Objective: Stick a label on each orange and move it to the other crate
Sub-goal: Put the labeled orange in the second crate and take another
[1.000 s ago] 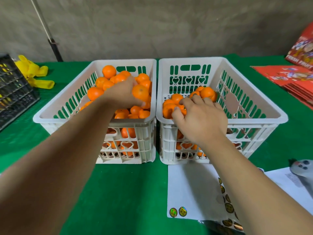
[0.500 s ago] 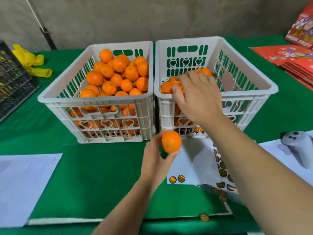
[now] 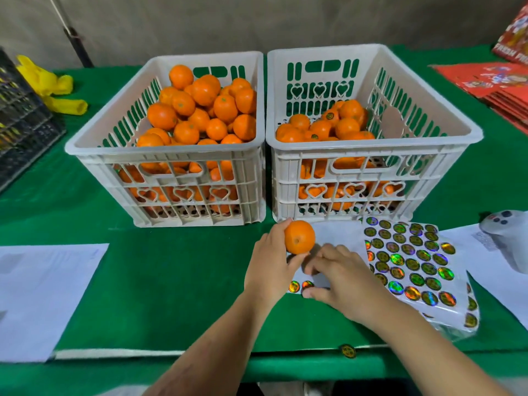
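Left hand fingers hold a round unlabelled orange; right hand fingers loosely curled over white sticker sheet, pinch unclear. White slatted crate beyond still heaped; most remain.

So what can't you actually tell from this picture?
Head view only:
- Whether the right hand has a sticker yet: its fingertips hide the sheet there.
- Labels on the left crate oranges: none visible, undersides hidden.
- Print on the stickers: too small.
- Red packs: cut off by the right edge.
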